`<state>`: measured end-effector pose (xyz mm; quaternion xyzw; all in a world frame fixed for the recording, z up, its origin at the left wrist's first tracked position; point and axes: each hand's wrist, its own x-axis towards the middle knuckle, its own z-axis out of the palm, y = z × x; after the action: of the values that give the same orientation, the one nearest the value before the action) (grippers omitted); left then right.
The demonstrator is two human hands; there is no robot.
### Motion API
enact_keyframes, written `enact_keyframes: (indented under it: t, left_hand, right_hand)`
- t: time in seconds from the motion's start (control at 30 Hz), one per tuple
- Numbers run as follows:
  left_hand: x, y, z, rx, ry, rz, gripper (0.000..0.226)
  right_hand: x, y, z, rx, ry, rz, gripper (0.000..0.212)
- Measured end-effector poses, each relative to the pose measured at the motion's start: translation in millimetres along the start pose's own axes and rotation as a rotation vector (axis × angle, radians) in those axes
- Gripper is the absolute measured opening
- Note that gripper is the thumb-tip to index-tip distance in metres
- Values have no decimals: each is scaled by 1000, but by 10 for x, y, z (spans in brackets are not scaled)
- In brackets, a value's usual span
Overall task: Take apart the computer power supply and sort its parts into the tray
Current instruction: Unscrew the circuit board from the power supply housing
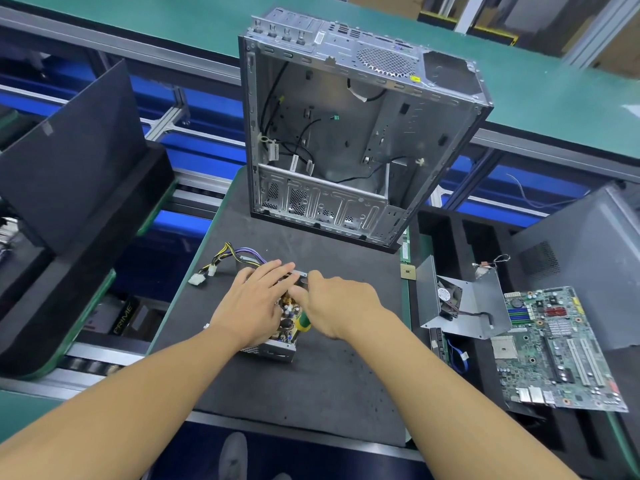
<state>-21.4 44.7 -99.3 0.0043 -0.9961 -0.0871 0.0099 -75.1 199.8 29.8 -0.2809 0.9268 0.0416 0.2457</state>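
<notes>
Both my bare forearms reach forward and converge on the power supply [277,351]. My left grip [254,301] lies flat on its top, fingers straight and pointing toward its far right corner. My right grip [334,304] sits at its right side, knuckles up, fingers curled round a green-and-yellow screwdriver [304,323], thumb just beside my left fingertips.

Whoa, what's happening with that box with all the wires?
A person is taking apart a computer power supply on the black mat. Their left hand lies flat on it, while the right hand works at its far edge, a green-and-yellow tool handle showing beneath. Its insides are already showing. The emptied computer case stands behind.
</notes>
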Motion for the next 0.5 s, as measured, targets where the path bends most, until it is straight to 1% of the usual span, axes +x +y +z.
enact_keyframes:
  t: [0.07, 0.13, 0.23, 0.3, 0.37, 0.43, 0.5]
  left_hand:
    - [1, 4, -14, 9, 2, 9, 65]
    - [2, 9, -27, 15, 9, 17, 66]
    - [2, 12, -30, 9, 10, 16, 65]
    - [4, 13, -31, 3, 12, 13, 64]
    - [3, 14, -31, -9, 11, 14, 65]
    - [1, 13, -18, -2, 0, 6, 64]
    - [5, 5, 0, 0, -1, -4, 61]
  right_hand:
    - [-4, 5, 7, 25, 9, -29, 38]
    - [-8, 10, -5, 69, -40, -56, 35]
    - [1, 3, -47, 88, -127, -95, 45]
    - [1, -11, -39, 104, -144, -103, 48]
    - [-7, -27, 5, 71, -91, -88, 49]
    - [-15, -33, 27, 16, -16, -35, 54]
    - [-24, -39, 5, -17, -10, 10, 55]
